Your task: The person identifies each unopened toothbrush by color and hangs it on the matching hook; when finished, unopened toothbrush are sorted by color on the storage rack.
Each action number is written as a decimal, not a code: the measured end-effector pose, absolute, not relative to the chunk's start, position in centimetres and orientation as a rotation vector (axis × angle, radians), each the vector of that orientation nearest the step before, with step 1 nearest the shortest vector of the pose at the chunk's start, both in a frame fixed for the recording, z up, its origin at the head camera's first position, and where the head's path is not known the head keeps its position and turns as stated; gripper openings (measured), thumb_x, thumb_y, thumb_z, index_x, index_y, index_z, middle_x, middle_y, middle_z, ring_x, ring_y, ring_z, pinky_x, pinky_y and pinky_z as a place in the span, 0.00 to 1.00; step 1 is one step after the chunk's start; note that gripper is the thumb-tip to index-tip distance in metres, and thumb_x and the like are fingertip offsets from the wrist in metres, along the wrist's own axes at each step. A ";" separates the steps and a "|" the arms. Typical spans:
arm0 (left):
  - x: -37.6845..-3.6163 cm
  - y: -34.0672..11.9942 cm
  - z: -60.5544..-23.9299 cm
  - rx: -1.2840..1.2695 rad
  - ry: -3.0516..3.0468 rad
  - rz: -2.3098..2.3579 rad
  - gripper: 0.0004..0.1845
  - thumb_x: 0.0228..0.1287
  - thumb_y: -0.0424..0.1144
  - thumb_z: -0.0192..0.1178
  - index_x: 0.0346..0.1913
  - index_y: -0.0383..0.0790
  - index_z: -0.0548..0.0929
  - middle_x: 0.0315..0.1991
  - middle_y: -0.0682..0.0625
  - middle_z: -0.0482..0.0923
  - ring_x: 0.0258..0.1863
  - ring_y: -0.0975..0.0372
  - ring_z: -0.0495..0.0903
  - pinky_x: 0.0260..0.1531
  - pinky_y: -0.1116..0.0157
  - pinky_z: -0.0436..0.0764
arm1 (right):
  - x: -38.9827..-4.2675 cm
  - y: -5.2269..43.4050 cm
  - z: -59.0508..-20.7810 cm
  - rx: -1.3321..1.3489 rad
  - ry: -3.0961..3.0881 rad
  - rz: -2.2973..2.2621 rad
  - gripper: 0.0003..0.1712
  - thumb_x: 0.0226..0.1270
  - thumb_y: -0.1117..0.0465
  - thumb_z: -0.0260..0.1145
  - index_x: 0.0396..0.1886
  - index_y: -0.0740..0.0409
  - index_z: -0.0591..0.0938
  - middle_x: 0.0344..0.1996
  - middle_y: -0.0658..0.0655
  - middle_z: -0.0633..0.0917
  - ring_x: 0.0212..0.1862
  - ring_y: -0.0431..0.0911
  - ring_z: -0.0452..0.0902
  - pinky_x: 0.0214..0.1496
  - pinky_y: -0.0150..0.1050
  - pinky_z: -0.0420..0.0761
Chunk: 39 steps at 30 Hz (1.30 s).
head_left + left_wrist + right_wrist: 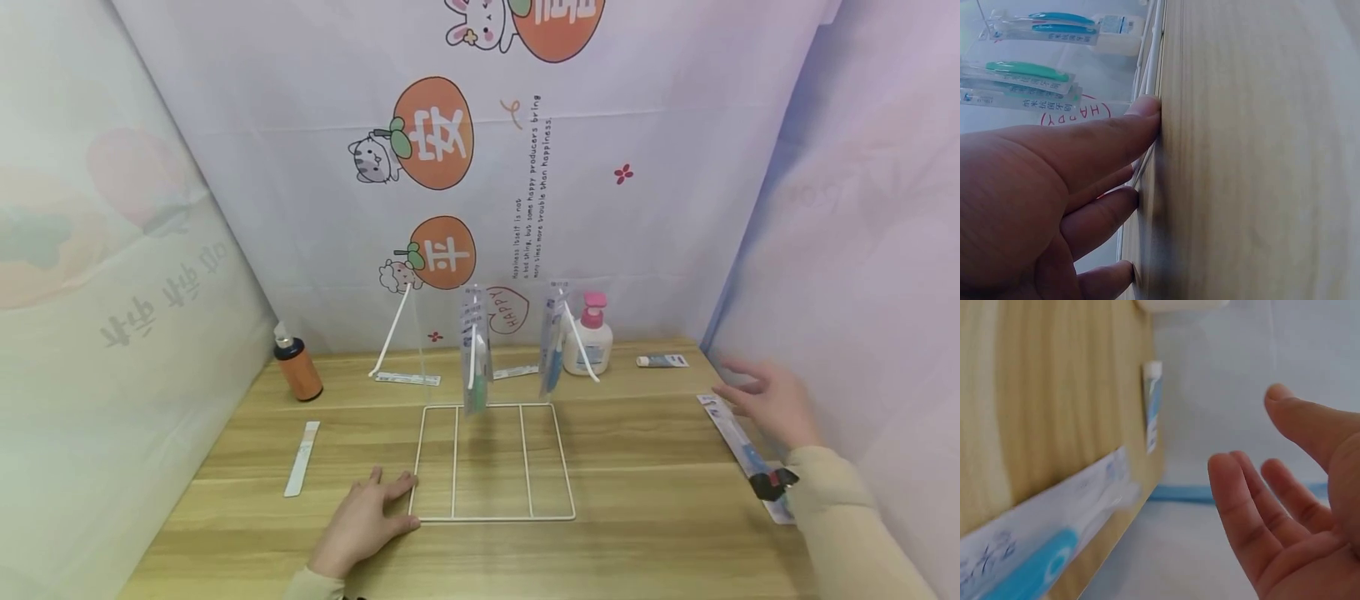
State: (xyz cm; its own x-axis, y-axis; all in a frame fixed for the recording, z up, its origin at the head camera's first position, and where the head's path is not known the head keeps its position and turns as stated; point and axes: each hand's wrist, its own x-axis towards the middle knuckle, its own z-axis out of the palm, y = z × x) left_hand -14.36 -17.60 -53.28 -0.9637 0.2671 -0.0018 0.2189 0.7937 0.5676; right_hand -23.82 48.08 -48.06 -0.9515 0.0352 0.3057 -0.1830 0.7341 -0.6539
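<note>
A white wire display rack [495, 520] stands mid-table, with packaged toothbrushes [476, 358] hanging from its middle prong and another packaged toothbrush [553, 350] from its right one. My left hand [364, 518] rests at the left front corner of the rack's base, thumb and fingertips against the wire and the wood, fingers fairly straight. At the table's right edge, my right hand [772, 400] hovers over a blue packaged toothbrush [742, 446]. Its fingers are spread and hold nothing; the right wrist view shows a gap between thumb [1291, 403] and fingers.
A toothpaste tube [662, 361] lies at the back right. Behind the rack stands a pump bottle with a pink top [588, 342]. An orange and black bottle [298, 367] is at the back left, near a narrow white packet [302, 458]. Fabric walls enclose the table.
</note>
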 end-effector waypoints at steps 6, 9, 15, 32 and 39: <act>-14.4 -17.6 -53.3 0.397 2.895 0.904 0.36 0.60 0.54 0.80 0.69 0.45 0.85 0.70 0.46 0.81 0.77 0.27 0.61 0.72 0.23 0.53 | -24.3 51.8 -51.5 0.086 -2.831 0.938 0.38 0.70 0.46 0.79 0.70 0.66 0.81 0.64 0.76 0.82 0.50 0.66 0.89 0.44 0.45 0.88; -14.4 -17.7 -53.4 0.394 2.894 0.905 0.36 0.60 0.54 0.80 0.70 0.45 0.85 0.70 0.47 0.81 0.77 0.27 0.61 0.72 0.23 0.53 | -24.0 52.6 -52.3 0.018 -2.941 1.003 0.42 0.70 0.45 0.79 0.72 0.68 0.78 0.63 0.79 0.81 0.49 0.63 0.88 0.44 0.47 0.88; -14.4 -17.6 -53.4 0.394 2.897 0.902 0.36 0.60 0.54 0.80 0.70 0.45 0.85 0.71 0.47 0.81 0.77 0.28 0.61 0.72 0.23 0.53 | -23.7 53.2 -53.1 -0.030 -2.984 1.197 0.42 0.71 0.52 0.78 0.75 0.70 0.73 0.60 0.79 0.82 0.48 0.48 0.86 0.41 0.36 0.88; -14.4 -17.3 -53.3 0.394 2.884 0.915 0.36 0.60 0.53 0.80 0.70 0.44 0.85 0.71 0.46 0.80 0.78 0.28 0.60 0.72 0.23 0.52 | -24.6 53.0 -53.3 0.074 -3.061 1.073 0.36 0.77 0.58 0.70 0.77 0.69 0.71 0.57 0.82 0.82 0.27 0.49 0.83 0.27 0.40 0.84; -14.4 -17.5 -53.5 0.384 2.900 0.906 0.36 0.60 0.53 0.80 0.69 0.45 0.85 0.71 0.47 0.81 0.78 0.28 0.61 0.73 0.24 0.53 | -24.8 52.7 -53.6 0.015 -3.036 1.112 0.35 0.77 0.57 0.70 0.75 0.71 0.73 0.57 0.81 0.82 0.26 0.48 0.82 0.27 0.40 0.84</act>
